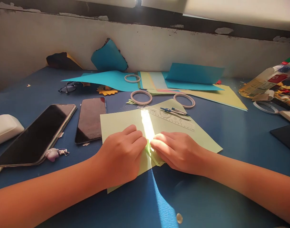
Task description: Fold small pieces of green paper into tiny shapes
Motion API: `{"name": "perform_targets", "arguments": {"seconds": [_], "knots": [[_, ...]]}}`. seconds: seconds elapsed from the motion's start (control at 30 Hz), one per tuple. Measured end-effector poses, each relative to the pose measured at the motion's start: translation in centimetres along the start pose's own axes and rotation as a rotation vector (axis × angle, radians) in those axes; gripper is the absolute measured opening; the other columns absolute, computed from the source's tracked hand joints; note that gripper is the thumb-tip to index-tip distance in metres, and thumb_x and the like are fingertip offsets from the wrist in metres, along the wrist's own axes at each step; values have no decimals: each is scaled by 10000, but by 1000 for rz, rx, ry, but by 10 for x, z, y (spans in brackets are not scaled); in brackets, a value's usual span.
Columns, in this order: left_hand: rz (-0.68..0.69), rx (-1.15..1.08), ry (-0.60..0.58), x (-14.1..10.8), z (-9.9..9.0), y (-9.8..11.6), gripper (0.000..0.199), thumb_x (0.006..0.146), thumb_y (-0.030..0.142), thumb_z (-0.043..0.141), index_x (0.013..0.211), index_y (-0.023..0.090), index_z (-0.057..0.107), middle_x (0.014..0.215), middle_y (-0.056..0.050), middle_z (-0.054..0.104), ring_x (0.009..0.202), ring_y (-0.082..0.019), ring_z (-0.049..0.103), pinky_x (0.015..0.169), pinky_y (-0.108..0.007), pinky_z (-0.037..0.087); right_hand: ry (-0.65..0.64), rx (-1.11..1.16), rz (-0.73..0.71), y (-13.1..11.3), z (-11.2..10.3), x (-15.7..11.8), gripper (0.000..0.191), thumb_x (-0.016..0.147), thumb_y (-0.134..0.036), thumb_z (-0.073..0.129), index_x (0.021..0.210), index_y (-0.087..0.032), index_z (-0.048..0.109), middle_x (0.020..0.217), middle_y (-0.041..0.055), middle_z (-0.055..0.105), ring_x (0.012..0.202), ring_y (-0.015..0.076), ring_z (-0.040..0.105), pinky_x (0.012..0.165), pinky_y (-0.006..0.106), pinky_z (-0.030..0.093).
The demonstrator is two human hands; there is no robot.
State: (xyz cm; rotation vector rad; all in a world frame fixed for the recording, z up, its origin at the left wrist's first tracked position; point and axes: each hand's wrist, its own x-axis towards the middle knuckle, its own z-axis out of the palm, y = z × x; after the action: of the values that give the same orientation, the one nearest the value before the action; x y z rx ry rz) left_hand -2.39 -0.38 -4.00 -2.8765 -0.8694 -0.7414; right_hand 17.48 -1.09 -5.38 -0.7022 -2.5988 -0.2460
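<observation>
My left hand (124, 155) and my right hand (179, 152) meet near the middle of the view, fingers closed, on a small folded piece of light green paper (156, 159). Both rest over a large pale green sheet (118, 122) on the blue table. A bright strip of sunlight falls between the hands. Behind them on the sheet lie a clear ruler (170, 117) and a blue compass (174, 113). My fingertips hide part of the small green piece.
Two phones (37, 136) (91, 120), a white case (5, 128) and a keychain (55, 153) lie left. Tape rolls (141, 97), coloured sheets (106, 79) and glasses (68, 87) are behind. A bottle (266, 82) leans at right; a coin-like disc (179, 218) is in front.
</observation>
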Motion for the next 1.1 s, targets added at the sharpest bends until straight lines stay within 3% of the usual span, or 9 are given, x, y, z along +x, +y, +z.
{"name": "perform_targets", "arguments": {"seconds": [0.2, 0.37, 0.53, 0.67, 0.9, 1.1], "knots": [[-254, -287, -78, 0, 5, 1, 159, 793, 105, 436, 688, 143, 549, 633, -18, 523, 655, -157, 438, 533, -274, 353, 11, 66, 78, -2, 2, 1, 179, 887, -108, 389, 836, -111, 560, 652, 37, 526, 558, 136, 407, 480, 259, 317], [-378, -417, -90, 1, 3, 2, 123, 763, 118, 475, 698, 156, 573, 626, -4, 539, 656, -151, 474, 536, -267, 361, 132, 231, 178, -3, 5, 0, 145, 896, -139, 418, 853, -127, 556, 633, 7, 501, 548, 109, 405, 475, 231, 309], [-372, -418, -136, 3, 0, 3, 129, 768, 111, 485, 730, 150, 602, 615, -7, 532, 655, -153, 476, 541, -267, 373, 140, 387, 245, -4, 7, -2, 131, 872, -114, 458, 891, -134, 586, 731, 40, 578, 648, 114, 499, 552, 225, 396], [-332, -414, -59, 2, 3, 3, 136, 773, 102, 498, 752, 156, 621, 611, -2, 528, 643, -143, 471, 513, -243, 365, 133, 435, 285, -3, 6, -2, 143, 875, -115, 452, 861, -145, 591, 747, 41, 593, 667, 116, 527, 573, 230, 420], [-427, -390, -3, 3, 3, 2, 135, 743, 83, 595, 736, 186, 682, 640, 11, 580, 607, -112, 509, 493, -208, 382, 124, 405, 337, -4, 6, -2, 146, 878, -128, 447, 821, -153, 580, 711, 29, 576, 624, 112, 504, 544, 224, 395], [-347, -340, 79, 0, 5, 3, 136, 767, 103, 586, 708, 179, 681, 641, 11, 574, 612, -104, 519, 524, -207, 402, 141, 416, 345, -4, 7, -2, 138, 876, -110, 437, 829, -153, 559, 703, 18, 557, 616, 104, 479, 542, 218, 377]]}}
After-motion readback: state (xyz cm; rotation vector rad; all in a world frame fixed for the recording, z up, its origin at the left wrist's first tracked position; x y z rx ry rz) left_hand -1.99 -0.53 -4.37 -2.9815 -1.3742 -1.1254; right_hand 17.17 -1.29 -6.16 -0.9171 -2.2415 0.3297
